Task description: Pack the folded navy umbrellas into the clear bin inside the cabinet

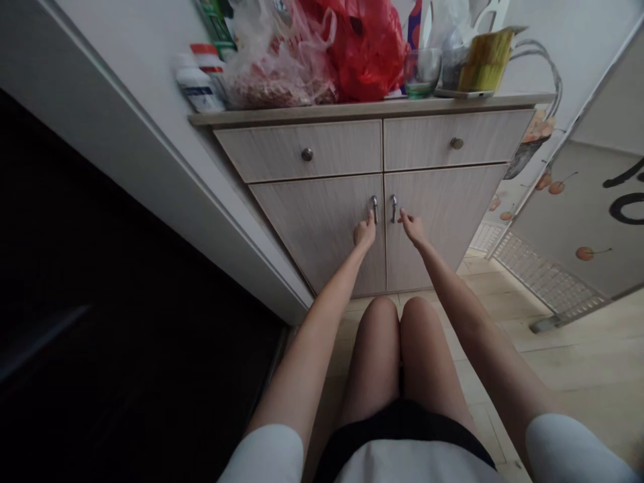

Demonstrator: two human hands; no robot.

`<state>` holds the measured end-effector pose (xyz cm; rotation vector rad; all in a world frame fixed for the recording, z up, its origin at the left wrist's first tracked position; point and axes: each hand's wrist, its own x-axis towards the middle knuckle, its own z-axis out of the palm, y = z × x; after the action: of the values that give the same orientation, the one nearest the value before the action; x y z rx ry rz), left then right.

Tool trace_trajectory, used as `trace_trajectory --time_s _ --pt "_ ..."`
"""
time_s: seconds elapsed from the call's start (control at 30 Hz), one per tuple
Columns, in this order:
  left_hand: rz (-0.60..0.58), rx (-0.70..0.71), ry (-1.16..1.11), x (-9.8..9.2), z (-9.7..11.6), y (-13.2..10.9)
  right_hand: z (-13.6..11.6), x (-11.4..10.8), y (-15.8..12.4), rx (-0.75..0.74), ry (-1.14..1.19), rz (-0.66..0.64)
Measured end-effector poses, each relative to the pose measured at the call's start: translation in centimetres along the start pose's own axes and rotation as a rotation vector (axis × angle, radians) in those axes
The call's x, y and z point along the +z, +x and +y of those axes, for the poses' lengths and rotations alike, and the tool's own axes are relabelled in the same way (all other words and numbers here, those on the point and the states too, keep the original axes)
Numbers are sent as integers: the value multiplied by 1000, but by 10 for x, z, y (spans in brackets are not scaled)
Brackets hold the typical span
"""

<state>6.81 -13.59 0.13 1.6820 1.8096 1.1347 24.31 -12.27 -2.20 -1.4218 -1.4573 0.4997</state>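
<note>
A pale wood-plank floor (578, 355) is being shown at lower right, while a white door frame (151, 114) is being seen running down the left of the view and a wall panel printed with cherries (568, 221) is being seen at right; a wood-grain base cabinet (443, 221) is being faced at centre, fitted with two drawers and two doors; a worktop (362, 112) is being carried on top of it, and a white plastic bottle (196, 84), a clear plastic bag (282, 67), a red plastic bag (365, 50) and a drinking glass (421, 72) are being stood along it at upper centre; the left hand (365, 233) is being held against the left cabinet door, its fingertips (372, 218) touching or just beside the lower end of the left door handle (375, 209); the right hand (413, 228) is being held at the right cabinet door, its fingertips (403, 215) just beside the right door handle (394, 208); neither handle is being shown clamped, and the hands are being kept apart on either side of the handle pair; whether the fingers are open or curled cannot be told at this size; the person's bare knees (397, 315) are being seen at lower centre.
</note>
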Motion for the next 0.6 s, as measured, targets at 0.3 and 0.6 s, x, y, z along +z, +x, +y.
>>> trace_trajectory --time_s 0.3,0.6 --pt "40 143 -43 6 21 0 -10 25 16 -68 83 36" --pt "169 167 -64 -1 10 -41 5 7 -8 -116 164 -10"
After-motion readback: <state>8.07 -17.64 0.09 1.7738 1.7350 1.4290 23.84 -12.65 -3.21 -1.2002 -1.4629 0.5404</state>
